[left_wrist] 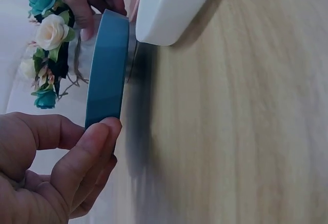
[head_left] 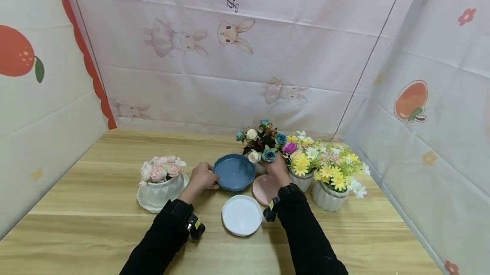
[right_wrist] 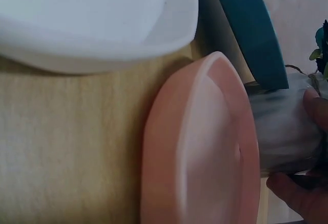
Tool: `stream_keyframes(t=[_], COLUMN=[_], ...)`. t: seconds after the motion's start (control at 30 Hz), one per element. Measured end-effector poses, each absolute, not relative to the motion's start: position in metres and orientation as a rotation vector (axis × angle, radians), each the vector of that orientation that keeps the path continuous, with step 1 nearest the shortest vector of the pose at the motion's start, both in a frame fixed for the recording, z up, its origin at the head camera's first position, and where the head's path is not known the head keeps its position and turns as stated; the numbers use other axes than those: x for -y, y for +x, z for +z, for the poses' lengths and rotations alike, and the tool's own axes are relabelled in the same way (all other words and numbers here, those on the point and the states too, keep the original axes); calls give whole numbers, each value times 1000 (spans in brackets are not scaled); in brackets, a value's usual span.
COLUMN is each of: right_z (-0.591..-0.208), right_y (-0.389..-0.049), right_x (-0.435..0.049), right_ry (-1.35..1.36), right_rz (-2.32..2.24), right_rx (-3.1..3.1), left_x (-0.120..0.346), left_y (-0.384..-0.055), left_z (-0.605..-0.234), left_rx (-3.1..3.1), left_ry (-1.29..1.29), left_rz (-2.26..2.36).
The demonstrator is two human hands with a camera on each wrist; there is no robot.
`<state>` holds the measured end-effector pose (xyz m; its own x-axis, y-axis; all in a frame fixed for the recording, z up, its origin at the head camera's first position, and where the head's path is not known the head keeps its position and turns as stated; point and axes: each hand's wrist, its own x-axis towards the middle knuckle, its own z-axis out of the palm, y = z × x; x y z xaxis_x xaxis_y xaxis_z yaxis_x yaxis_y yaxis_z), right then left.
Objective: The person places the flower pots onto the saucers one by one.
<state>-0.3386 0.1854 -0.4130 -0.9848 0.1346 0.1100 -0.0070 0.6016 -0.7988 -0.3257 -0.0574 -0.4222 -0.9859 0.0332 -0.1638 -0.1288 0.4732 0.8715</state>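
Observation:
My left hand (head_left: 204,176) pinches the left rim of a round blue saucer (head_left: 234,173) between thumb and fingers. The left wrist view shows that saucer (left_wrist: 107,70) lifted above its shadow on the table. My right hand (head_left: 277,168) holds a grey flower pot (right_wrist: 284,124) by its sides, behind the pink saucer (head_left: 264,190). Blue, cream and purple artificial roses (head_left: 268,139) rise from this pot. The head view hides most of the pot behind the flowers and hand. Closer to me lies a white saucer (head_left: 242,215), touched by neither hand.
At left, a white pot (head_left: 160,194) of pale pink flowers stands on a white saucer. Two pots with yellow and white flowers (head_left: 333,173) stand right of my right hand. Printed cloth (head_left: 229,96) hangs behind the wooden table (head_left: 95,224).

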Motion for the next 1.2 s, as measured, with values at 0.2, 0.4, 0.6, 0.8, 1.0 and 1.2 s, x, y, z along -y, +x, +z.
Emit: stream_keyframes(t=[0.2,0.4,0.6,0.8,1.0,1.2], right_z=[-413,-412,-411,-411,-417,-498], right_y=[-338,-337,-338,-335,-344,-409], right_x=[-186,-185,-185,-185,-190,-226], right_ry=[-131,-140,-164,-142,-36,350], right_rz=[1366,1366,1349,1377,1445,1509], right_rx=[2689,2682,2680,2685,2621,2416], left_x=[59,67,72,72,74,77], left_y=[-326,-327,-328,-328,-329,-330], left_z=[-420,-417,-417,-418,-421,-425], left_rx=[-2581,-2647,-2701,-2717,-2733,-2738], left_ry=[-101,-107,-107,-138,-132,-138], left_rz=[1499,1425,1336,1281,1247,1228])
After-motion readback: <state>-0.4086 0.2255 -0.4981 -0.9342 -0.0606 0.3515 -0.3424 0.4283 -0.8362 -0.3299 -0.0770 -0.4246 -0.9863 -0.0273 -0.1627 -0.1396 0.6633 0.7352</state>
